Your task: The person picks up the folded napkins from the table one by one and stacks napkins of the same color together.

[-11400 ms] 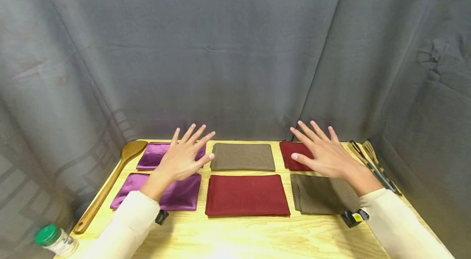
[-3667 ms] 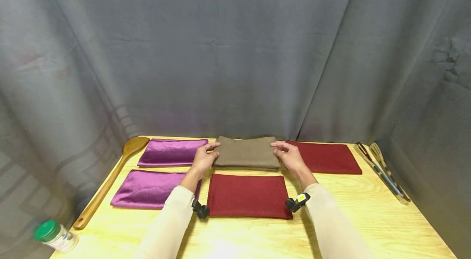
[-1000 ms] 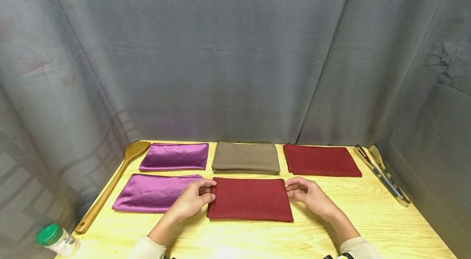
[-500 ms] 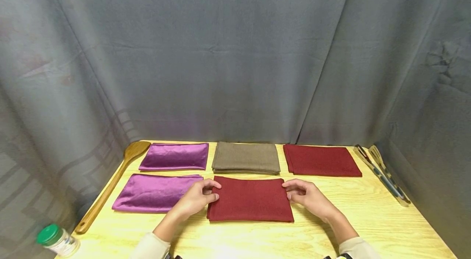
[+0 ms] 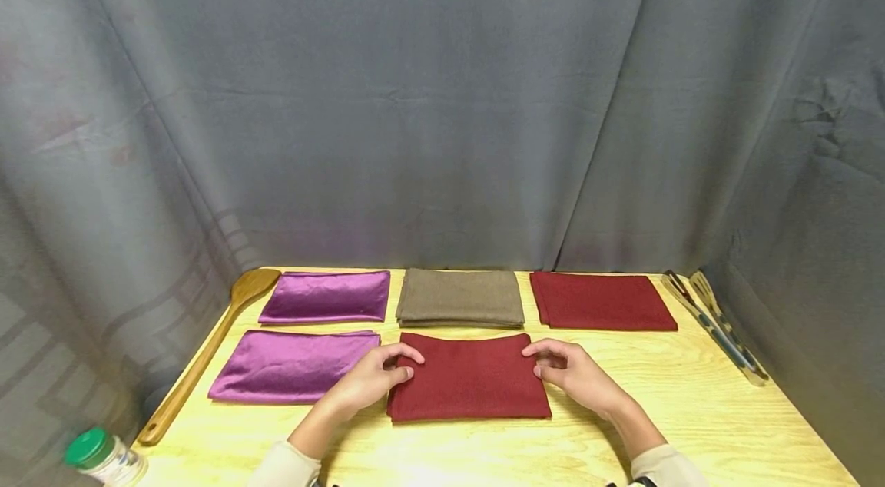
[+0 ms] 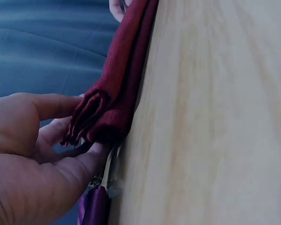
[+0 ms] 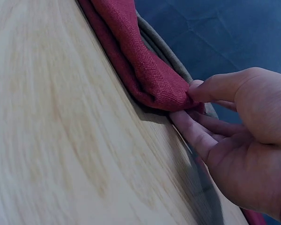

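Observation:
A folded dark red cloth lies at the front middle of the wooden table, its far edge sagging between the hands. My left hand holds its left side; in the left wrist view, fingers and thumb close around the stacked folds. My right hand pinches its right side; in the right wrist view the fingertips meet at the cloth's corner. Behind it lies a brown folded cloth, thick like a stack. Another dark red cloth lies at the back right.
Two purple satin cloths lie on the left, one at the back and one in front. A wooden spatula runs along the left edge beside a green-lidded jar. Metal tongs lie at the right edge. Grey curtains surround the table.
The brown cloth from the front right was carried onto the brown one at the back middle and released. Both hands then came to the front red cloth and took hold of its sides.

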A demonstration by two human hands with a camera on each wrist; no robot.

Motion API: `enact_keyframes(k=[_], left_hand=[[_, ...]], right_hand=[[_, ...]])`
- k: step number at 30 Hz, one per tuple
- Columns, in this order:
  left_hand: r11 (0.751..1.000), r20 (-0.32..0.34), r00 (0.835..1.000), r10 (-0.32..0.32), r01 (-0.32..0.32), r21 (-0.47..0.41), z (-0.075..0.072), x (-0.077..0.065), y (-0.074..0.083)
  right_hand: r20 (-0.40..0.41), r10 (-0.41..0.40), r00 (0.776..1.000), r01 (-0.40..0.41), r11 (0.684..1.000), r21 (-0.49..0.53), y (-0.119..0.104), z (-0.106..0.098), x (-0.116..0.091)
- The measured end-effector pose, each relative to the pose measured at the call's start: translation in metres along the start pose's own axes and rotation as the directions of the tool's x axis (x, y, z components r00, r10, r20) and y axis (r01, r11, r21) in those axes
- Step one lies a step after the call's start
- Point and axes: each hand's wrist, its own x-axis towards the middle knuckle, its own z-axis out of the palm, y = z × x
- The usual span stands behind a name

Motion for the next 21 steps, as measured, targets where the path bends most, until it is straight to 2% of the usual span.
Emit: enact_keyframes(k=[6,15,21], left_hand=[[0.999,0.052,0.998,0.033,-0.034,0.020,0.0015,-0.0005,0.0002],[0.999,0.089,0.995,0.035,-0.034,-0.012,0.0018,-0.0013,0.0016],[0.999,0.105,0.993,0.047,-0.045,-0.024,-0.0003,-0.0026,-0.0006]], right_hand=[[0.000,0.047,0.999,-0.047,0.999,0.004,-0.0016,-0.0003,-0.0005],[0.009,0.129,0.992,-0.130,0.991,0.042,-0.0035,0.0002,-0.0011],[0.029,0.115,0.993,-0.116,0.991,0.062,-0.0029,0.0021,-0.0008]])
